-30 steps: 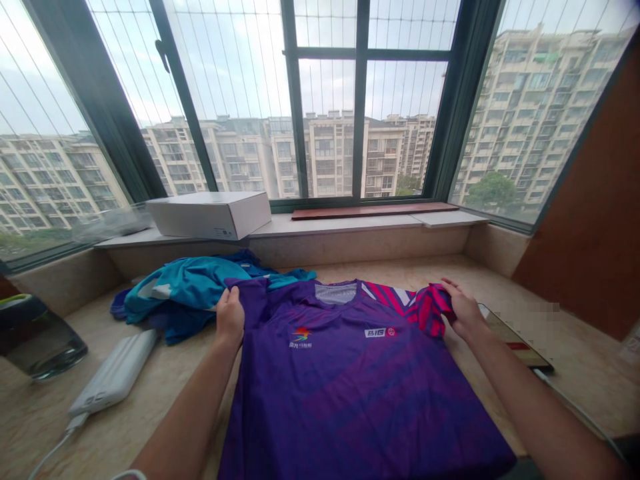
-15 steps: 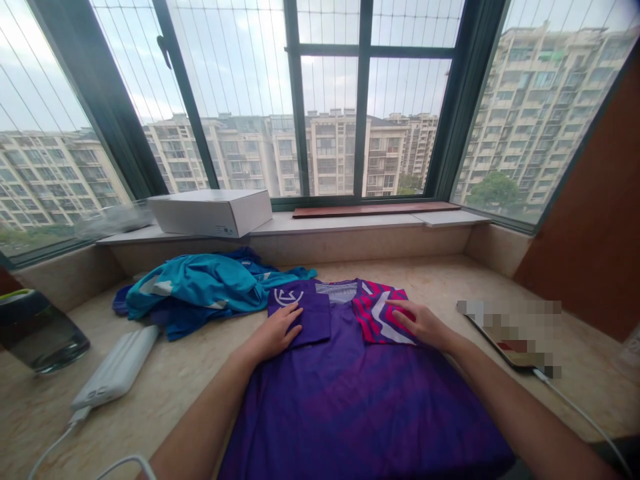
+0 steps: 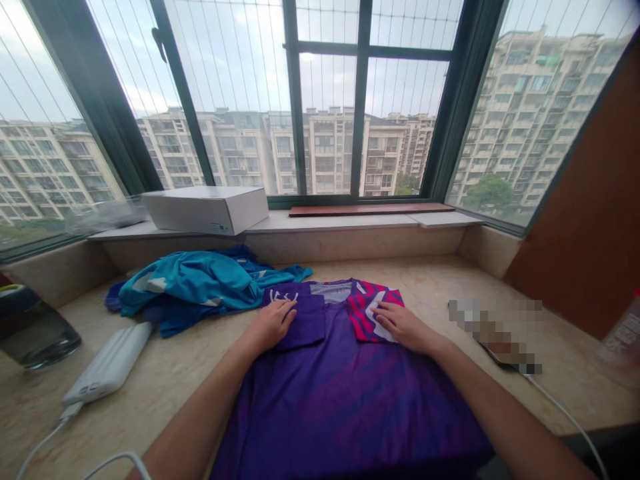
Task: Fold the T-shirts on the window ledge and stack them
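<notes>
A purple sports shirt (image 3: 345,393) lies flat on the stone counter (image 3: 440,283) in front of me, both sleeves folded in over its chest. My left hand (image 3: 270,323) rests flat, fingers stretched, on the folded purple left sleeve (image 3: 305,320). My right hand (image 3: 400,325) lies flat on the folded pink-and-white striped right sleeve (image 3: 367,313). Neither hand grips anything.
A crumpled teal and blue garment (image 3: 195,287) lies to the left of the shirt. A white power bank (image 3: 107,365) with a cable lies nearer left, beside a dark glass jar (image 3: 30,327). A white box (image 3: 205,209) sits on the window ledge. A phone (image 3: 500,333) with a cable lies right.
Both hands folded the shirt's sleeves inward over its chest, then pressed down on them. The hands now lie flat on the folded sleeves, slightly lower than half a second ago.
</notes>
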Tool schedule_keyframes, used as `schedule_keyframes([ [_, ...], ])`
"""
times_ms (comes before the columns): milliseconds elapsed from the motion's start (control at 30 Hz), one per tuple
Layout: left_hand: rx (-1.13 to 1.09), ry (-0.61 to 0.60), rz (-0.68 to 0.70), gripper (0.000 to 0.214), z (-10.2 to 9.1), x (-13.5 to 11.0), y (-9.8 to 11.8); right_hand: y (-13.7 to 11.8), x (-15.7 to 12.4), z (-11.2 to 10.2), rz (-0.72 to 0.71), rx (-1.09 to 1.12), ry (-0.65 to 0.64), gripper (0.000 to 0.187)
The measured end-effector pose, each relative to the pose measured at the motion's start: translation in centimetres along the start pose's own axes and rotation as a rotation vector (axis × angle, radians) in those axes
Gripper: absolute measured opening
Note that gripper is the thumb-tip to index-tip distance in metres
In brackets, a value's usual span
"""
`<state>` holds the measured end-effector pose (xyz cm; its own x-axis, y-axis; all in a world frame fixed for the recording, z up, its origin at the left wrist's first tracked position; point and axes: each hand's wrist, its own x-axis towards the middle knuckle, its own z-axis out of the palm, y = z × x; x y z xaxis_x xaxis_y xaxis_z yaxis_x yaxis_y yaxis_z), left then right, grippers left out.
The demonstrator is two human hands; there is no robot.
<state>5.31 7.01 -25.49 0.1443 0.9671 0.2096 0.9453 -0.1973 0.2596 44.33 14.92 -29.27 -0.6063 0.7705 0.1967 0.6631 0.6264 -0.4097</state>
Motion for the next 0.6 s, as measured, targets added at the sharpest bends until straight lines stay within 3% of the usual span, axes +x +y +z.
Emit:
schedule_keyframes([
  [133, 0.092, 0.040, -0.081, 0.049, -0.7, 3.0, -1.1, 0.4, 2.5, -2.2, 0.100, -0.089, 0.096, 0.041],
  [300, 0.126, -0.032, -0.198, 0.044, -2.2, 6.8, -2.7, 1.0, 6.9, -4.0, 0.161, -0.157, 0.007, 0.036],
  [467, 0.126, -0.067, -0.245, 0.027, -2.2, 8.0, -4.1, 0.5, 8.9, -4.2, 0.292, -0.207, -0.045, 0.039],
  [600, 0.099, -0.103, -0.236, 0.029, -1.8, 8.4, -5.2, 0.1, 9.4, -4.6, 0.377, -0.232, -0.078, 0.044],
])
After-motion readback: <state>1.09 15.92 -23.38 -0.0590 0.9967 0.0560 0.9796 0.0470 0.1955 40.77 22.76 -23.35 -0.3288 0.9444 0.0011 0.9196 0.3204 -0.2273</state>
